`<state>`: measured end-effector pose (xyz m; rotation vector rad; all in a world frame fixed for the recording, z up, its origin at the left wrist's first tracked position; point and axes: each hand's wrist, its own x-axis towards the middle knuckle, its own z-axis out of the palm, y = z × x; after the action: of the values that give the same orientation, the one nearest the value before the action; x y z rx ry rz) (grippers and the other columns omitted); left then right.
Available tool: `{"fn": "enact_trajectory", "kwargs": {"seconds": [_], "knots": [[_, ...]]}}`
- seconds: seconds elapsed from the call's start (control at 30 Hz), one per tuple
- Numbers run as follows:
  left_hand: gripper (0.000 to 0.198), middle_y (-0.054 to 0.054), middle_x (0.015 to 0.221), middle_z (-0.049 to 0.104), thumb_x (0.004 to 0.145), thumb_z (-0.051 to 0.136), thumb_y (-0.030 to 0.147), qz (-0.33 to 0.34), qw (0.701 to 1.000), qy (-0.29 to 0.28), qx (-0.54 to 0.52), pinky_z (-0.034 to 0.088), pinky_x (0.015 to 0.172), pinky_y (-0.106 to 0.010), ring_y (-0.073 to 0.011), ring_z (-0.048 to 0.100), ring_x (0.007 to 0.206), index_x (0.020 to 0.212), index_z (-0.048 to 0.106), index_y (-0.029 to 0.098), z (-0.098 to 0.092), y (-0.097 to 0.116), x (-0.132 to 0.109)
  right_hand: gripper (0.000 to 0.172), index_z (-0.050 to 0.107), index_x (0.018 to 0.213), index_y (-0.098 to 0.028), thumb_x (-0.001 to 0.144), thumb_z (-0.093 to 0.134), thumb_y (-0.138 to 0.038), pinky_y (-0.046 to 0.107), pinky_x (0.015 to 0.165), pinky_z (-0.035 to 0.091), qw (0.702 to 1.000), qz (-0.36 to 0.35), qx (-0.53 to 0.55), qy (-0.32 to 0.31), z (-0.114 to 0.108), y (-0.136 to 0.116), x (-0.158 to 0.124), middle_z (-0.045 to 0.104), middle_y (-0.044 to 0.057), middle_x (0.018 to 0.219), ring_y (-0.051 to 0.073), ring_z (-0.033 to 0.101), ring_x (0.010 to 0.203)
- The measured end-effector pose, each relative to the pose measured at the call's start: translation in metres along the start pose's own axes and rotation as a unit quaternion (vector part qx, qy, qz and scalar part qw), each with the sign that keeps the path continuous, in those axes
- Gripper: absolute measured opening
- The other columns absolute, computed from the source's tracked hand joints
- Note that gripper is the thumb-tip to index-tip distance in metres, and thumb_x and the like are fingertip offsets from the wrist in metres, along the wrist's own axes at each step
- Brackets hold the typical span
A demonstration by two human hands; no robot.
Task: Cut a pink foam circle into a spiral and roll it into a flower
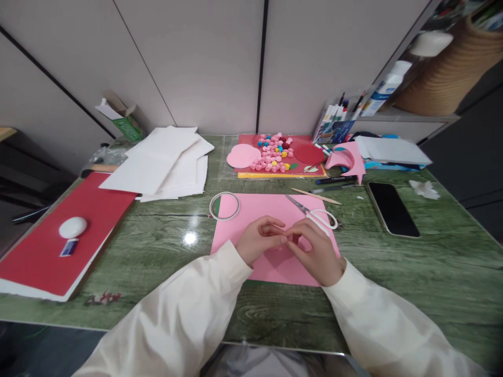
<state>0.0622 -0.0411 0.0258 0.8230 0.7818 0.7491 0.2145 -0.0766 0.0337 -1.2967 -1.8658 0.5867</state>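
Note:
My left hand (262, 238) and my right hand (312, 245) meet fingertip to fingertip above a sheet of pink paper (236, 238). Both are closed in a pinch; whatever lies between the fingers is too small or hidden to name. Beside my right hand, white-handled scissors (303, 208) rest on the paper with their blades pointing away to the left. A roll of tape (212, 207) overlaps the paper's far left corner. Just beyond the far edge lies a thin pointed wooden stick (316, 196).
Small pink, blue and yellow pieces (273, 157) sit on a red sheet (243, 168) at the back. White papers (157, 162) and a red board (43, 251) lie left. On the right are a phone (393, 209), pens (334, 180) and pink paper scraps (356, 159).

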Motion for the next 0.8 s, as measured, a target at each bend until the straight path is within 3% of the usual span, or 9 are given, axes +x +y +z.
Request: {"fn": "enact_trajectory", "kwargs": {"seconds": [0.2,0.4,0.67,0.8], "knots": [[0.034,-0.001,0.068,0.061,0.056,0.072,0.018,0.002,1.000,0.004,-0.004,0.046,0.062,-0.027,-0.0105,0.058,0.062,0.084,0.053,0.013,-0.0006,0.0007,0.0000,0.015,0.059,0.091,-0.023,0.080,0.051,-0.016,0.029,0.065,0.045,1.000,-0.012,-0.013,-0.012,0.0015,0.0023,-0.0010,0.050,0.004,0.080,0.017,0.052,0.076],[0.034,-0.001,0.070,0.060,0.056,0.072,0.019,0.001,1.000,0.000,0.003,0.047,0.064,-0.028,-0.0110,0.058,0.065,0.085,0.053,0.014,0.0007,0.0006,-0.0011,0.023,0.060,0.096,-0.025,0.081,0.048,-0.013,0.029,0.063,0.044,0.999,-0.028,-0.029,-0.007,0.0030,0.0074,-0.0028,0.047,0.003,0.078,0.016,0.050,0.073],[0.035,-0.002,0.071,0.061,0.055,0.073,0.018,0.005,1.000,-0.018,0.019,0.046,0.066,-0.027,-0.0108,0.058,0.068,0.083,0.054,0.013,0.0020,-0.0011,-0.0007,0.005,0.058,0.076,-0.021,0.075,0.058,-0.016,0.027,0.059,0.043,1.000,-0.003,-0.007,0.014,0.0037,0.0070,-0.0033,0.045,0.000,0.073,0.013,0.049,0.064],[0.034,-0.003,0.072,0.062,0.054,0.073,0.018,0.002,0.999,-0.027,0.027,0.046,0.066,-0.028,-0.0117,0.058,0.068,0.082,0.054,0.012,0.0026,-0.0017,-0.0009,0.009,0.053,0.069,-0.020,0.074,0.057,-0.014,0.027,0.057,0.042,1.000,0.001,-0.004,0.014,0.0036,0.0056,-0.0025,0.045,-0.001,0.071,0.013,0.048,0.062]]}}
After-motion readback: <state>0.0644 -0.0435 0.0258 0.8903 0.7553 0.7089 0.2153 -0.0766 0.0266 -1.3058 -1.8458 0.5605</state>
